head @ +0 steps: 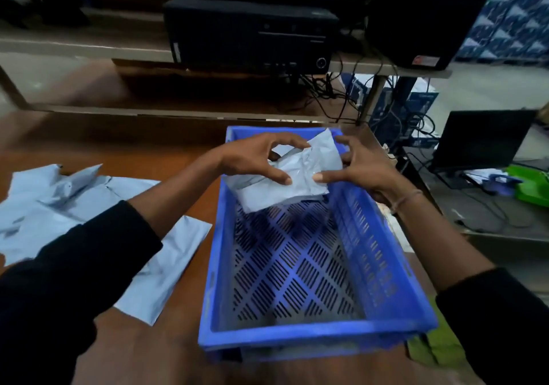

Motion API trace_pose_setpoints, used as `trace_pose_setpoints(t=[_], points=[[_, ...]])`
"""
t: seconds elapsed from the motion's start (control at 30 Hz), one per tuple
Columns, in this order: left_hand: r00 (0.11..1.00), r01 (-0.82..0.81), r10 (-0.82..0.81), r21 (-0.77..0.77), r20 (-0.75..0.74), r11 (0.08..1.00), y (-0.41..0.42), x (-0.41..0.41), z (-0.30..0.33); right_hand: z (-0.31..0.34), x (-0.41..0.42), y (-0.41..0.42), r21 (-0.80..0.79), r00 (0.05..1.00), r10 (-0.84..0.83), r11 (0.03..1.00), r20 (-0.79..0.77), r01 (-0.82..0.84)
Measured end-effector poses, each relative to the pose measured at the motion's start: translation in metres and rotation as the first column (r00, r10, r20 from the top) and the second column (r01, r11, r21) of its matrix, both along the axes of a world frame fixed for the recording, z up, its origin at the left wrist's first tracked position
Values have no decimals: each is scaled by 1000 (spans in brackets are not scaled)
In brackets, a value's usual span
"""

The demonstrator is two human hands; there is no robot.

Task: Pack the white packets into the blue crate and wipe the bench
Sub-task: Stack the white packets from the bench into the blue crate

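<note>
A blue crate (300,334) with a slotted floor filled the lower centre of the frame, resting on a brown wooden bench (166,352). Two forearms in black sleeves reached in from the lower corners toward the crate's far end. There, just above centre, both hands held one crumpled white packet (285,182) over the crate's far end, tilted. The left hand (255,159) pinched its upper and lower edges between spread, curled fingers and thumb. The right hand (356,168) gripped its right side the same way, thumb on the near face; a thin band circled that wrist.

Left of the crate, one flat white packet (166,269) lay on the bench beside the crate wall, partly under the left arm. Further left, a loose pile of white packets (59,203) spread across the bench at the left edge of the frame.

Beyond the bench, in the upper centre, a black computer case (249,34) lay on a pale shelf, with tangled cables hanging to its right. At the right edge sat an open dark laptop (481,141) and something bright green (531,182).
</note>
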State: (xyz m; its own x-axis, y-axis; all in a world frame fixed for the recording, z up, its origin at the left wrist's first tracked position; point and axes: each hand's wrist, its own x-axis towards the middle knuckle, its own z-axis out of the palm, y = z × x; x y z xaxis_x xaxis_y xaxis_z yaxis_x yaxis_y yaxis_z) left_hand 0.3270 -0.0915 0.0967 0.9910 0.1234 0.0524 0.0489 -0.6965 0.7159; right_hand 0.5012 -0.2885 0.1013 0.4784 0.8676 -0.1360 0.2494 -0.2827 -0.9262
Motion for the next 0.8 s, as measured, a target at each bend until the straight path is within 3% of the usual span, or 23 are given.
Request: trace_pose_setpoints(t=[0.13,0.23,0.37,0.47,0.63,0.73,0.8], points=[[990,6,-11,-36,-138,999,2,0,-24,-38,4,6,-150,999,20,988,-41,-26],[920,-110,73,-75,-385,991,4,2,-38,-70,-2,10,-280,997,-53,959,-60,34],[796,-67,182,215,-577,974,7,16,-60,-107,-3,21,-463,986,-130,883,-102,69],[762,23,219,363,-610,931,9,34,-79,-113,-1,25,-548,972,-179,834,-150,69],[767,45,339,573,-545,818,-2,42,-88,-134,0,37,-486,963,-245,859,-111,162],[776,46,344,593,-528,804,-4,34,-86,-147,-3,45,-435,958,-287,860,16,265],[775,82,327,599,-541,797,-6,26,-86,-143,-7,44,-425,943,-212,851,256,307]])
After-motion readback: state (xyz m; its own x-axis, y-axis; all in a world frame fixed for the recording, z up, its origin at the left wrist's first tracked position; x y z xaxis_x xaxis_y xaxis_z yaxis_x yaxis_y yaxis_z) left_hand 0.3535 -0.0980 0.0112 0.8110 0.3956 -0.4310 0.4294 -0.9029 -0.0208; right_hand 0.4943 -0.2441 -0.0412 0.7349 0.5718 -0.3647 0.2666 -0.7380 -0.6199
